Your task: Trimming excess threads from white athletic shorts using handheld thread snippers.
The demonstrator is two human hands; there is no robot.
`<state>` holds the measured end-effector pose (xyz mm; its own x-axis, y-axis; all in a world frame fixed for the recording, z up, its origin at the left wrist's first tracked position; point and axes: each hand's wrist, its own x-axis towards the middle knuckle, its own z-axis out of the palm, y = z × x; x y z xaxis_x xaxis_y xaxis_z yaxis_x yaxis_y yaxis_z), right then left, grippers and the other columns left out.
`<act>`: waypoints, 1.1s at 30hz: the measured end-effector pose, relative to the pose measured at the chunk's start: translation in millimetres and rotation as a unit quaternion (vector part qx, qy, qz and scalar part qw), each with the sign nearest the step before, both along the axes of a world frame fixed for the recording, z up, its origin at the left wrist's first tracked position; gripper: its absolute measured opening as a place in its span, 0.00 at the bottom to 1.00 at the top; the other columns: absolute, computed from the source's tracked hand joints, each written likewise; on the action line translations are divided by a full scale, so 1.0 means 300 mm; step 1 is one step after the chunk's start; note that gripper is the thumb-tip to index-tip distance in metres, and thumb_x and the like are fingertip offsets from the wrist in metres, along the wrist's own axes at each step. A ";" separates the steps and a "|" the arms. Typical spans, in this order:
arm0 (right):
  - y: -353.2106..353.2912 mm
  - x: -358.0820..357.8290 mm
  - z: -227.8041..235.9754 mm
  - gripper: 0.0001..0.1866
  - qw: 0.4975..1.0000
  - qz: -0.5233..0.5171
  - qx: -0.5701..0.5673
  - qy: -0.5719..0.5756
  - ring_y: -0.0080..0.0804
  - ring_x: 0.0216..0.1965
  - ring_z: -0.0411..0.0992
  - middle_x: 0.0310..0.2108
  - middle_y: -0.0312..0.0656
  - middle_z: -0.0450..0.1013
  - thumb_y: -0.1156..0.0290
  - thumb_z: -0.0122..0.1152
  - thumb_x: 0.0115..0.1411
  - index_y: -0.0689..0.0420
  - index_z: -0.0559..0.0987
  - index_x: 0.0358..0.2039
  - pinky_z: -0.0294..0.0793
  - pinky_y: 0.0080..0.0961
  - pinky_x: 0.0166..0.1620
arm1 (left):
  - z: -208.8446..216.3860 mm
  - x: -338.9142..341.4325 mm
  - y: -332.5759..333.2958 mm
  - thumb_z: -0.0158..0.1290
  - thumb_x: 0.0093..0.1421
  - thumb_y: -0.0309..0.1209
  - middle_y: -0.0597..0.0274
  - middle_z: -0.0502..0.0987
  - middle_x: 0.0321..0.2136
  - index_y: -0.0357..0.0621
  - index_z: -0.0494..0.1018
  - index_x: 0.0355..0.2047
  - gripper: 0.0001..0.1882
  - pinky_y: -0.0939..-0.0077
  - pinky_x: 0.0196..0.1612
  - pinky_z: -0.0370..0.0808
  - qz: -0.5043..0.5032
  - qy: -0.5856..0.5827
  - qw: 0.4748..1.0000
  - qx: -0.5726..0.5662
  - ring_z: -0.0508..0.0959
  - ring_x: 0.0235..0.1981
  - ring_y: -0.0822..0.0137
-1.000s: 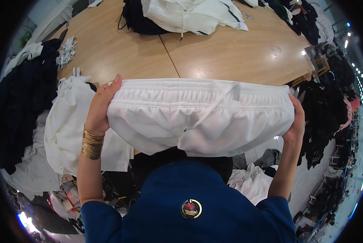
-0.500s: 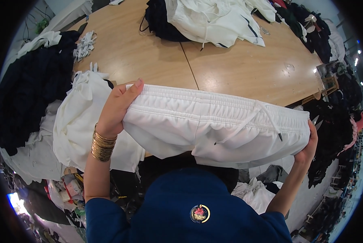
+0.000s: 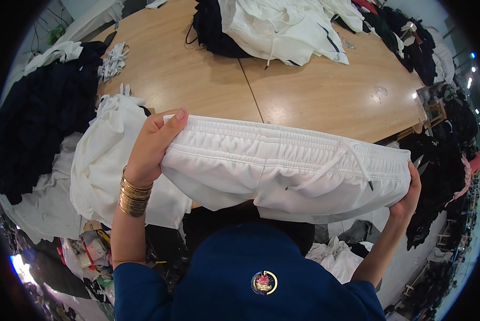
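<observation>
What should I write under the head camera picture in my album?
Left hand and right hand hold a white garment wide by its waistband, a table beyond.

Dark-blue short-sleeved shirt (image 3: 213, 273), round red-and-gold emblem (image 3: 264, 282); stacked thin gold-coloured bangles (image 3: 134, 198), left forearm (image 3: 127, 238)

At one wooden table (image 3: 197, 85), your left hand (image 3: 150, 151) and right hand (image 3: 408, 195), two in all, hold one white garment (image 3: 224, 176) with two drawstring ends (image 3: 370, 185); you wear one blue shirt (image 3: 224, 267), one round emblem (image 3: 264, 282) and gold bangles (image 3: 134, 199), number unclear.
</observation>
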<state>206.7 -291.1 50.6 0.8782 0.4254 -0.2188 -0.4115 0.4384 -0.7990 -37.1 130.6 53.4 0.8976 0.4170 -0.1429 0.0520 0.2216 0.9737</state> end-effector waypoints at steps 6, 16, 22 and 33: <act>0.079 -0.067 0.040 0.16 0.998 -0.032 -0.043 0.021 0.35 0.39 0.74 0.39 0.46 0.75 0.69 0.53 0.55 0.65 0.74 0.42 0.71 0.29 0.47 | -0.031 0.010 0.012 0.47 0.63 0.39 0.70 0.75 0.24 0.42 0.73 0.30 0.14 0.86 0.28 0.70 0.084 0.025 0.996 0.022 0.72 0.24 0.82; 0.116 -0.120 0.042 0.16 0.989 -0.060 -0.133 -0.033 0.32 0.34 0.75 0.34 0.46 0.74 0.74 0.54 0.52 0.67 0.72 0.41 0.75 0.25 0.39 | -0.144 0.033 0.092 0.45 0.63 0.41 0.63 0.78 0.26 0.39 0.72 0.28 0.18 0.83 0.29 0.72 0.069 0.048 0.996 -0.013 0.77 0.25 0.76; 0.115 -0.139 0.061 0.14 0.987 -0.050 -0.148 -0.036 0.27 0.30 0.74 0.31 0.42 0.74 0.75 0.55 0.51 0.65 0.71 0.39 0.74 0.21 0.35 | -0.139 0.049 0.093 0.45 0.63 0.41 0.63 0.78 0.26 0.39 0.72 0.28 0.17 0.83 0.29 0.72 0.056 0.041 0.997 -0.012 0.77 0.25 0.76; 0.391 -0.122 0.103 0.10 0.973 0.100 -0.194 -0.070 0.12 0.14 0.60 0.18 0.28 0.67 0.65 0.63 0.50 0.57 0.75 0.24 0.53 0.14 0.16 | -0.016 0.247 -0.110 0.56 0.49 0.26 0.60 0.73 0.38 0.46 0.74 0.33 0.09 0.72 0.42 0.68 0.074 -0.071 0.748 0.655 0.72 0.42 0.63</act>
<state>170.0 -174.0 81.5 0.8194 0.4998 -0.2808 -0.3325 0.0153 -0.9430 36.9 97.6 48.8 0.7954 0.2111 0.5681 -0.0038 -0.9356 0.3531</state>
